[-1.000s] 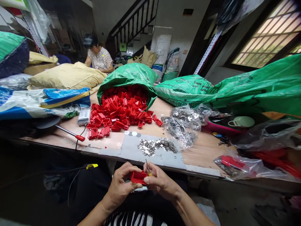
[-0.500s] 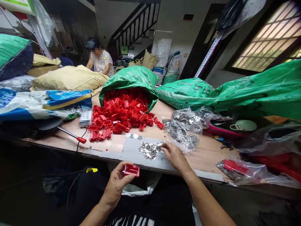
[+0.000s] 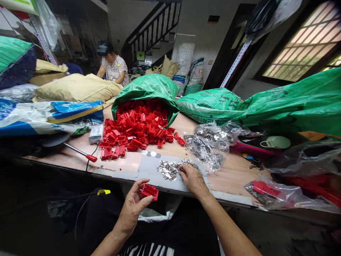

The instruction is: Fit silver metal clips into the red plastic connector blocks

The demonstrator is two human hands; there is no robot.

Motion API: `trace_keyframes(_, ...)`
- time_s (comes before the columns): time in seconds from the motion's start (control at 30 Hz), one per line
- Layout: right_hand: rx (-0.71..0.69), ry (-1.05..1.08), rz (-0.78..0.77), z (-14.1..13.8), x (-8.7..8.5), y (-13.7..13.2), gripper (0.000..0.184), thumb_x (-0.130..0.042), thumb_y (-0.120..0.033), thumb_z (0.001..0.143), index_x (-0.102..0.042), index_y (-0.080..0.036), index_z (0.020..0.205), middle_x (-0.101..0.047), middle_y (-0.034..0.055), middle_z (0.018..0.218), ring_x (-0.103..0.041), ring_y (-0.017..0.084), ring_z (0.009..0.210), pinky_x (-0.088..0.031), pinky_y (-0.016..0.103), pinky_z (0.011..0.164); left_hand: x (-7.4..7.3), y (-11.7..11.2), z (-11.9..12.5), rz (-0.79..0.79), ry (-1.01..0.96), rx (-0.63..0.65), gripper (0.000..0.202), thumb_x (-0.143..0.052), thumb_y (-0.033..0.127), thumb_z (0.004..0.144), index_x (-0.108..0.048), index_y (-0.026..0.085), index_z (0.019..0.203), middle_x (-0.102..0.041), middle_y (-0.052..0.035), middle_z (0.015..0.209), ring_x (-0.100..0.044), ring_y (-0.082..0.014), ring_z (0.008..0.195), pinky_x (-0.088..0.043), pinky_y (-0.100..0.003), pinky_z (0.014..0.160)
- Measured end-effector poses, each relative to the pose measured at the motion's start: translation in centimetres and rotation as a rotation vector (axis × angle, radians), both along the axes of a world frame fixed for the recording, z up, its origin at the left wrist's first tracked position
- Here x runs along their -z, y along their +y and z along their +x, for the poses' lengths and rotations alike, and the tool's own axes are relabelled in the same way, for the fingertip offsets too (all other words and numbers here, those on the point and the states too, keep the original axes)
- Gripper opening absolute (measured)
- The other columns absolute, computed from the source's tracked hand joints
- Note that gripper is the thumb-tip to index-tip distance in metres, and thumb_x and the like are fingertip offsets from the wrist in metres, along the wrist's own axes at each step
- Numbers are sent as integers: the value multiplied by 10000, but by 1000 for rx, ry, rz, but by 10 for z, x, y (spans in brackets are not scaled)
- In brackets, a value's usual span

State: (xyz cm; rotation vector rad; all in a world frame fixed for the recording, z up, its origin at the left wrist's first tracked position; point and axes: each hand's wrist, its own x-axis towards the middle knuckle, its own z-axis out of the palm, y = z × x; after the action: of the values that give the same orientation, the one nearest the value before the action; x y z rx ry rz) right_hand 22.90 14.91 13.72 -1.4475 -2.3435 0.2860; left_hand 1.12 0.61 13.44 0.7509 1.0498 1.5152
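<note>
My left hand [image 3: 135, 200] grips a red plastic housing [image 3: 149, 192] between thumb and fingers, just in front of the table edge. The open, hollow side of the housing faces up toward me. My right hand [image 3: 194, 179] is at the small shiny metal pieces [image 3: 168, 170] spread on a grey mat [image 3: 146, 170]. Its thumb and fingertips are pinched together at the right side of that pile; whatever is between them is too small to make out. Beyond the mat, a heap of similar red housings [image 3: 133, 131] spills from a green woven sack [image 3: 151, 85].
Clear plastic bags of metal pieces [image 3: 205, 149] lie right of the mat. A tool lever with a red grip [image 3: 92, 158] juts out at left. Green sacks [image 3: 290, 103] line the right side. Another person [image 3: 114, 67] sits across the table, behind a tan sack [image 3: 77, 89].
My right hand has shifted slightly down and left, closer over the metal pieces. In my left hand the red housing has turned a little, showing more of its hollow inside.
</note>
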Motion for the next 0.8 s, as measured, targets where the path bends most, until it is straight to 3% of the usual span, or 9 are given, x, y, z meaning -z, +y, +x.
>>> trace_keyframes(0.33,46,39,-20,9,1,0,50,-503,-218,830,-546,-199,812,-610,33,795,-575,186,742,-413,289,686,2,0,2,144,267,-36,322,-701,212,744,-625,229,1056,-564,-32,1037,-623,-160,878,-535,-268,788)
trace_keyframes(0.67,55,64,-18,14,-4,-2,69,-485,-200,824,-554,-199,815,-611,35,819,-582,187,782,-429,289,708,6,-2,2,129,271,6,312,-684,217,773,-598,251,1071,-543,-20,1042,-610,-150,891,-521,-258,801)
trace_keyframes(0.8,-8,88,-40,7,-7,-9,96,-485,-186,833,-580,-197,825,-620,41,841,-586,185,794,-435,293,729,5,-2,4,100,256,18,318,-688,229,768,-593,233,1072,-569,-28,1021,-612,-148,867,-518,-250,779)
